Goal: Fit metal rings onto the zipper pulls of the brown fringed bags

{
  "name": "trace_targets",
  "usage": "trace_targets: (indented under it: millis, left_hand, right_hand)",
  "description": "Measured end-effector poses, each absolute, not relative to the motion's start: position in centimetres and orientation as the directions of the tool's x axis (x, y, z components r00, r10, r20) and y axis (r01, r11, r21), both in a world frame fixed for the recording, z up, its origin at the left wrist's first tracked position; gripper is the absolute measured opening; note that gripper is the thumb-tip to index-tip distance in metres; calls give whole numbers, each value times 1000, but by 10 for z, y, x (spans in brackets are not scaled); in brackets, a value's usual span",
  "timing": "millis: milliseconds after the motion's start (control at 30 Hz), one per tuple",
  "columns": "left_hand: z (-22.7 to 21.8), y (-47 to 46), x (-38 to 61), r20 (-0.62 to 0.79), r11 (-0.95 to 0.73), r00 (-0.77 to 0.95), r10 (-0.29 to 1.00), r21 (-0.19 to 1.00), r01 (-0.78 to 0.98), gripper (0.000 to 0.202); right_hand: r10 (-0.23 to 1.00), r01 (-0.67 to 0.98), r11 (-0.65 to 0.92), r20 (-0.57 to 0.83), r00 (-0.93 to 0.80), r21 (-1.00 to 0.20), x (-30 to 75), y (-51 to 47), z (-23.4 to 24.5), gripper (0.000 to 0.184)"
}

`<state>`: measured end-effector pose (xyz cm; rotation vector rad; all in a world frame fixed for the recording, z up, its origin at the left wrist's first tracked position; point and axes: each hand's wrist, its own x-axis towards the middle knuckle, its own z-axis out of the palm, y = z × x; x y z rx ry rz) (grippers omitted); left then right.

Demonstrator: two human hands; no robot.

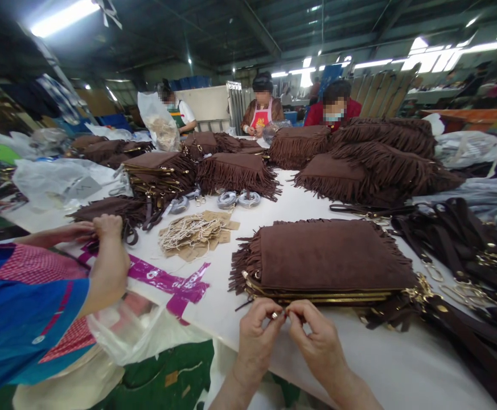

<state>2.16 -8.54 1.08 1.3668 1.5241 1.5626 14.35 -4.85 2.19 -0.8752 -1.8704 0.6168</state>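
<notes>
My left hand (257, 330) is closed in a pinch at the front edge of a stack of brown fringed suede bags (316, 256). A small shiny gold-coloured metal piece (275, 315) shows between its thumb and finger. Close beside it, my right hand (315, 335) also pinches, fingertips nearly touching the left ones. What the right fingertips hold is too small to make out. Gold zippers (329, 297) run along the stack's near side, just beyond my hands. To the right lie brown straps (453, 324) with gold clasps.
Tan tags with white strings (194, 233) are piled left of the bags, near purple tape (158, 276) on the white table (214, 316). A co-worker's arm (109, 265) reaches in from the left. More fringed bags (239, 171) stand further back, with several people beyond.
</notes>
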Motion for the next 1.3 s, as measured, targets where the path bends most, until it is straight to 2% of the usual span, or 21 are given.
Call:
trace_targets:
  millis: [133,367,600,833,933,1067,1200,1300]
  left_hand:
    - [8,-86,22,245,-178,-338,909,960,218,1]
    - [5,-89,22,250,-177,-344,905,957,230,3]
    - [3,-89,23,359,-258,-342,868,916,308,9]
    - [4,-91,23,300,-207,-339,892,937,283,14]
    - [7,-91,24,261,-176,-353,899,951,253,15]
    - [9,-94,25,228,-174,-338,913,968,183,22]
    - [5,-100,27,137,-168,-315,939,983,-74,29]
    - [2,-103,28,-11,-62,-328,945,975,-213,23]
  right_hand:
    - [830,284,553,490,-266,-783,141,-51,24,14]
    - [900,183,331,252,-354,-926,145,-57,30,11]
    - [935,162,261,207,-289,-952,136,-59,24,20]
    - [963,31,116,104,-249,-993,133,-59,15,24]
    - [965,59,148,132,-225,-987,134,-62,10,23]
    - [932,185,319,272,-239,-929,136,-64,5,18]
    - [865,302,486,401,-302,-820,137,-65,4,15]
    - [820,344,563,458,-343,-751,137,-66,4,14]
